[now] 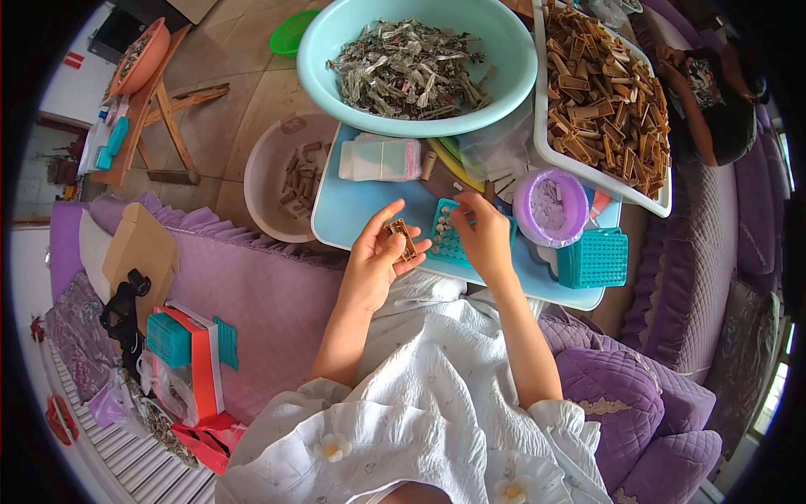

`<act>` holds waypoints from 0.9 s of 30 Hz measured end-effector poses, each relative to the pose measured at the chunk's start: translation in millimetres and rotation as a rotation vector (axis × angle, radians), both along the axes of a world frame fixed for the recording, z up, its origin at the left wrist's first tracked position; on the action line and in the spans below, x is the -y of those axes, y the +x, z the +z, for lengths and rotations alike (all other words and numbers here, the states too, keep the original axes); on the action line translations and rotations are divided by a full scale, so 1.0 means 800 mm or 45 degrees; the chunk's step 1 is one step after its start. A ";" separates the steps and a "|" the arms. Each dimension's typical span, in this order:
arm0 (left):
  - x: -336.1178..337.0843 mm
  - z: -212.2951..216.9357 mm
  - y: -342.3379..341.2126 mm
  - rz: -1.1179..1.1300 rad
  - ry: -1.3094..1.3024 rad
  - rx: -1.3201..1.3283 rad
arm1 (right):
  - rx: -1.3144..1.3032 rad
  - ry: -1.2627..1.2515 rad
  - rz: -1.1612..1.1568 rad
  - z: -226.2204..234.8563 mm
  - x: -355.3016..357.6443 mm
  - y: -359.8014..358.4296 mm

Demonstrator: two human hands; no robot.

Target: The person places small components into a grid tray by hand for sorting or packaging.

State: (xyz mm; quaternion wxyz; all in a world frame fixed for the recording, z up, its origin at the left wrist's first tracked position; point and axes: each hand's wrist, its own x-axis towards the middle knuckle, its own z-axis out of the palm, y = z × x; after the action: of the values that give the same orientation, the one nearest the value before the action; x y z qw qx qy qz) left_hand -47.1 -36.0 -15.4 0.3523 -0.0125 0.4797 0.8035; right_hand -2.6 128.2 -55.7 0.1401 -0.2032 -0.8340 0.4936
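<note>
My left hand [372, 260] is closed round a small brown open-sided case [401, 238], its hollow side facing up between the thumb and fingers. To its right, my right hand [489, 242] hovers over a teal tray with rows of small pockets [451, 249], partly covering it. Its thumb and fingers are pinched together at the tray's upper part, and anything between them is too small to make out. Small pale round pieces [445, 220] sit in several pockets. The tray lies on a light blue board [550, 286] in front of me.
A light blue basin [315, 50] of clear-wrapped parts stands beyond. A white bin [667, 189] of brown cases is at right, near another person [714, 101]. A purple tub [579, 206] and stacked teal trays [594, 259] sit right; a pale basin [256, 189] is left.
</note>
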 end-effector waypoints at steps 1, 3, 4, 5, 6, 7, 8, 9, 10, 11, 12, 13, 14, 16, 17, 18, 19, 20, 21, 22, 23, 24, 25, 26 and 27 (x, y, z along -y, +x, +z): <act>0.001 -0.003 -0.002 -0.034 -0.005 -0.002 | 0.005 0.149 0.045 -0.003 0.000 -0.007; 0.002 -0.005 -0.005 -0.061 -0.011 -0.001 | 0.062 0.311 0.062 -0.006 0.002 -0.019; 0.002 -0.005 -0.006 -0.081 -0.005 -0.012 | 0.118 0.471 0.077 -0.007 0.004 -0.023; 0.002 -0.004 -0.007 -0.101 0.001 -0.024 | 0.119 0.470 0.083 -0.008 0.005 -0.027; 0.003 -0.004 -0.008 -0.097 0.001 -0.021 | 0.175 0.512 0.098 -0.010 0.006 -0.030; 0.003 -0.003 -0.010 -0.098 0.005 -0.009 | 0.230 0.555 0.113 -0.010 0.006 -0.032; 0.004 -0.002 -0.011 -0.099 0.010 0.003 | 0.232 0.554 0.116 -0.011 0.007 -0.033; 0.004 -0.002 -0.011 -0.097 0.010 0.005 | 0.260 0.580 0.145 -0.012 0.007 -0.034; 0.004 -0.001 -0.012 -0.097 0.038 0.031 | 0.288 0.605 0.174 -0.012 0.007 -0.035; 0.005 -0.001 -0.013 -0.098 0.066 0.056 | 0.289 0.604 0.176 -0.011 0.008 -0.036; 0.005 -0.002 -0.013 -0.097 0.066 0.058 | 0.292 0.626 0.175 -0.009 0.009 -0.037; 0.006 -0.003 -0.014 -0.116 0.090 0.084 | 0.293 0.649 0.174 -0.008 0.009 -0.038; 0.006 -0.003 -0.014 -0.135 0.114 0.110 | 0.294 0.649 0.175 -0.009 0.010 -0.039; 0.006 -0.002 -0.013 -0.132 0.137 0.116 | 0.308 0.719 0.202 -0.011 0.010 -0.041; 0.005 -0.001 -0.013 -0.131 0.158 0.123 | 0.307 0.720 0.201 -0.010 0.009 -0.042; 0.005 -0.001 -0.013 -0.130 0.159 0.122 | 0.307 0.727 0.248 -0.009 0.008 -0.042; 0.004 -0.001 -0.012 -0.087 0.165 0.124 | 0.308 0.734 0.293 -0.009 0.007 -0.041; 0.004 -0.002 -0.012 -0.045 0.170 0.127 | 0.306 0.735 0.292 -0.009 0.006 -0.040; 0.004 -0.004 -0.012 -0.045 0.172 0.124 | 0.189 0.657 0.280 -0.008 0.004 -0.039; 0.005 -0.008 -0.012 -0.052 0.181 0.138 | 0.074 0.577 0.267 -0.005 0.002 -0.038; 0.006 -0.010 -0.011 -0.060 0.189 0.153 | 0.071 0.580 0.266 -0.001 0.001 -0.035; 0.007 -0.009 -0.011 -0.057 0.190 0.152 | -0.087 0.328 0.267 0.013 0.002 -0.031; 0.008 -0.007 -0.010 -0.075 0.177 0.160 | -0.240 0.075 0.262 0.027 0.004 -0.026; 0.009 -0.006 -0.009 -0.093 0.163 0.168 | -0.239 0.074 0.261 0.038 0.008 -0.020; 0.009 -0.005 -0.007 -0.096 0.164 0.169 | -0.340 -0.010 0.292 0.050 0.014 -0.011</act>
State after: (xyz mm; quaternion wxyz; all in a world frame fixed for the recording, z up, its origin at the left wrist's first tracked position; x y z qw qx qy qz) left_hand -53.0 -43.1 -19.6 0.4136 -0.0251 0.4027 0.8162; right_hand -11.7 116.7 -15.9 0.1916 -0.0401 -0.8237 0.5322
